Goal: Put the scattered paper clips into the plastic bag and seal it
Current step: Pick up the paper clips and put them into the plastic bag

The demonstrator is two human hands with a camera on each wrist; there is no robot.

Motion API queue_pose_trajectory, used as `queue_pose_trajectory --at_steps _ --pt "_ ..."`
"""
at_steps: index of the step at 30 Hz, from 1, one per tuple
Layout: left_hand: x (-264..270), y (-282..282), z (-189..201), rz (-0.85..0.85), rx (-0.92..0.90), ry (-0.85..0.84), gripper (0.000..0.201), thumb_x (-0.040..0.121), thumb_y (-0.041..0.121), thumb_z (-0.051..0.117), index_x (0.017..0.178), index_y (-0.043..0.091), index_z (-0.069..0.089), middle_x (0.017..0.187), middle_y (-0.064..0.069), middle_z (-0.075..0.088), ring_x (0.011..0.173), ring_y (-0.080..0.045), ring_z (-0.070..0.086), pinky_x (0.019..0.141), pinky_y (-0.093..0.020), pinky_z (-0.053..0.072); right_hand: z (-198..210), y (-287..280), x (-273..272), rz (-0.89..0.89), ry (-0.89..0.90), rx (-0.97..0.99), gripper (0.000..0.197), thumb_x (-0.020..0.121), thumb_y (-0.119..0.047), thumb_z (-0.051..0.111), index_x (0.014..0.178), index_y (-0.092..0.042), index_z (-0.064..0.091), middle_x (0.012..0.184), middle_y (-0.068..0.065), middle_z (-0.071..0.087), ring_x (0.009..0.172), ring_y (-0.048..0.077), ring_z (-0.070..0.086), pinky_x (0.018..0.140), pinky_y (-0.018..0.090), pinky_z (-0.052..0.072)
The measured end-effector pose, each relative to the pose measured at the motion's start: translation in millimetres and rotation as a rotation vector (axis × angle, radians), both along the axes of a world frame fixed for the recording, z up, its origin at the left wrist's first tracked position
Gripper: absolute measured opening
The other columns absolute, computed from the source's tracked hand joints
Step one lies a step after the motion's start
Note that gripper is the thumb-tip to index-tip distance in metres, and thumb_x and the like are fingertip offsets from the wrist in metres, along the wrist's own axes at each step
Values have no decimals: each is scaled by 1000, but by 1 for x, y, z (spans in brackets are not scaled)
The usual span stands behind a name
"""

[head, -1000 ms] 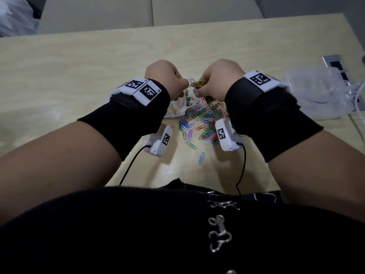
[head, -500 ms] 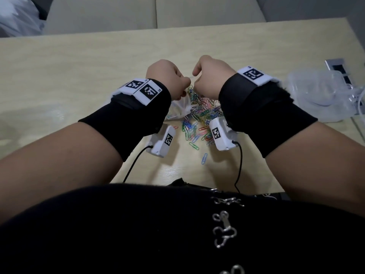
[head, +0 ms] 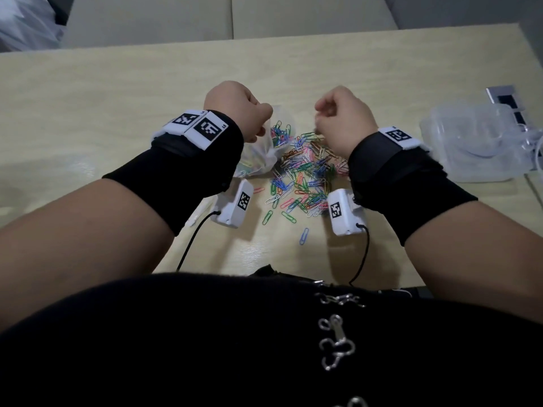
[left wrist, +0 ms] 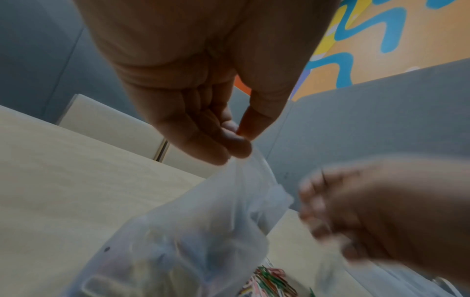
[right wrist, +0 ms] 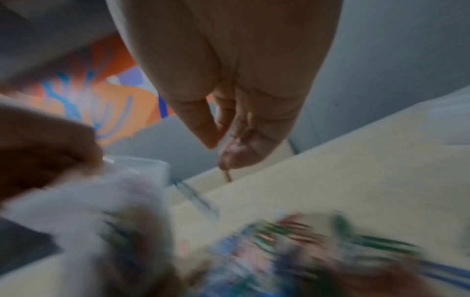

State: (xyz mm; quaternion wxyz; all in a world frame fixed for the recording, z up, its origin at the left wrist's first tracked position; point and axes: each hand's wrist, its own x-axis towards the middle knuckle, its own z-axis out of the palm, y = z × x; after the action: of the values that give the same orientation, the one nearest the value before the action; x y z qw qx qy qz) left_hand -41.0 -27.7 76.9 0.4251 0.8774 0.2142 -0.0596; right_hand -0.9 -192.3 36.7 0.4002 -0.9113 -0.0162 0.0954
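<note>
A heap of coloured paper clips (head: 305, 177) lies on the pale wooden table (head: 117, 98), between my wrists. My left hand (head: 258, 118) pinches the rim of the clear plastic bag (head: 258, 163) and holds it up; several clips show inside. The left wrist view shows thumb and fingers (left wrist: 236, 144) closed on the bag (left wrist: 203, 231). My right hand (head: 326, 118) hovers over the heap, a short way right of the bag mouth, fingers curled. In the blurred right wrist view, a thin clip (right wrist: 227, 174) hangs from my right hand (right wrist: 223, 144).
A clear plastic container (head: 470, 148) sits at the table's right side, beside a metal socket panel (head: 502, 98). A single blue clip (head: 304, 235) lies nearer to me. Pale seat cushions (head: 229, 19) run behind the table, with a white bag (head: 26, 22) at the far left.
My right hand was at the bag mouth with clips, touching my left hand. It has swung away to the right, over the heap. The left hand still holds the bag.
</note>
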Motion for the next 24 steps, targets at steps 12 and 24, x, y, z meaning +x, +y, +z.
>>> queue_pose_trajectory --at_steps 12,24 --pt "-3 6 -1 -10 78 -8 20 79 22 47 72 12 63 69 -7 71 76 -30 73 77 -35 59 -58 -35 -17 -146 299 -637 43 91 -32 49 127 -8 46 132 17 35 119 43 47 101 48 38" --pt "-2 7 -4 -1 77 -10 18 80 23 48 74 11 62 67 -5 69 77 -30 73 77 -35 60 -68 0 -43 368 -14 -728 39 94 -32 52 128 -12 46 130 15 41 119 36 39 94 42 39"
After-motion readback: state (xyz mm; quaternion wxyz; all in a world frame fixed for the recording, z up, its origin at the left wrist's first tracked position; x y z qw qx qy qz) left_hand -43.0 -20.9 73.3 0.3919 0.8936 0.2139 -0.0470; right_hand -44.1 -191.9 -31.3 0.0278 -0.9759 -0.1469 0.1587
